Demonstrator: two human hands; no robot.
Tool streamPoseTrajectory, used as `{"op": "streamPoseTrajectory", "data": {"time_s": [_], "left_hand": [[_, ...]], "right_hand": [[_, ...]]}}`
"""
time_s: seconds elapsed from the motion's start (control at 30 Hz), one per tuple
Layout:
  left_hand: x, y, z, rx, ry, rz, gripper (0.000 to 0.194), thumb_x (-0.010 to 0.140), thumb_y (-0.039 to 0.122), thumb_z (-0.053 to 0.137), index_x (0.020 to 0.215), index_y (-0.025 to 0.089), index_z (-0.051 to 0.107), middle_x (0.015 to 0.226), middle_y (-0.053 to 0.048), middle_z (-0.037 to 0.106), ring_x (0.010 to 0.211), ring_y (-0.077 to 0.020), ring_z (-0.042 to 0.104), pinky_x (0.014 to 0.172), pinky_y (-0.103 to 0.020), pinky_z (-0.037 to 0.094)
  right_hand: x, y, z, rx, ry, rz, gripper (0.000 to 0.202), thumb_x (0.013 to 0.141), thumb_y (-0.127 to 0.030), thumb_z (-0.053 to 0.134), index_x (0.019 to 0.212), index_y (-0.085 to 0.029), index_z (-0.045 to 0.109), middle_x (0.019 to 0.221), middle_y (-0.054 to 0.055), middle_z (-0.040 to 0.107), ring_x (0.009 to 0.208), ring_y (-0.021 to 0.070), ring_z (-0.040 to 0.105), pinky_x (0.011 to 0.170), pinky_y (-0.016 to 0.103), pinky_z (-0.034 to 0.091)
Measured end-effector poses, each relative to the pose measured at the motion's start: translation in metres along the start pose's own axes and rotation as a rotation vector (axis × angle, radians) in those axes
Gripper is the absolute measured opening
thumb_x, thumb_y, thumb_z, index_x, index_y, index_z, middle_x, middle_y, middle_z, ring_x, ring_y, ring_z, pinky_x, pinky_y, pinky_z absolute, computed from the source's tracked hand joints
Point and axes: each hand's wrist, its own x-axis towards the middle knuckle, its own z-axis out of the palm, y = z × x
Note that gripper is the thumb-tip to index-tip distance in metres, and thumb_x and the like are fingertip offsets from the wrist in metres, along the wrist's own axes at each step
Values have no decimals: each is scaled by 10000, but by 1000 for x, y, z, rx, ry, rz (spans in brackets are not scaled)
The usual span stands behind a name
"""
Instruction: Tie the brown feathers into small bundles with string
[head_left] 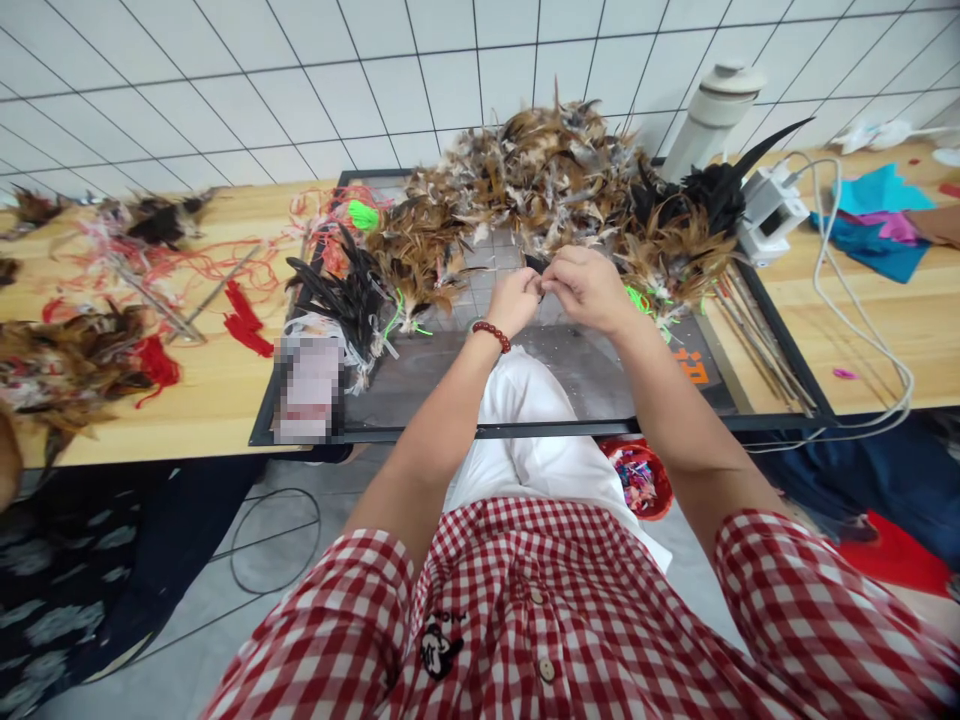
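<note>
My left hand (515, 300), with a red bead bracelet at the wrist, meets my right hand (583, 288) over the dark tray (525, 432). The fingers of both are closed and pinched together. A small dark feather tip shows at the fingertips; which hand grips it is hard to tell, and the rest is hidden. Beyond the hands lies a big heap of brown feathers (547, 170). Black feathers (349, 290) and brown bundles with green ties (409, 320) lie to the left. More brown feathers (675, 260) are right of my right hand.
A white bottle (709, 120) and a white power adapter (772, 215) with cables stand at the back right. Thin sticks (765, 340) lie at the tray's right. Red tassels (247, 320) and feathers cover the left table. A red basket (641, 480) is below. People sit on both sides.
</note>
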Motion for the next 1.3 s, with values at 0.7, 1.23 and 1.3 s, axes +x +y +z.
{"op": "streamPoseTrajectory", "data": {"time_s": [0.7, 1.23, 1.3], "left_hand": [[-4, 11, 6, -441, 85, -147, 472, 941, 666, 574, 833, 212, 639, 698, 6, 532, 724, -125, 583, 677, -260, 469], [-4, 16, -2, -569, -66, -147, 352, 960, 459, 625, 740, 186, 595, 858, -36, 666, 783, -114, 618, 694, -242, 483], [-5, 15, 1, -530, -85, -144, 384, 963, 452, 611, 694, 186, 551, 830, -33, 650, 746, -113, 593, 690, -247, 474]], "right_hand": [[3, 3, 15, 496, 146, 406, 393, 801, -585, 752, 815, -192, 752, 753, 22, 696, 717, 165, 608, 696, 316, 512], [3, 10, 6, 327, 222, 286, 455, 933, -655, 572, 885, -220, 699, 875, 53, 685, 895, 209, 631, 836, 375, 520], [4, 9, 3, 381, 210, 292, 484, 912, -705, 584, 926, -234, 699, 864, 41, 676, 870, 199, 638, 809, 366, 528]]}}
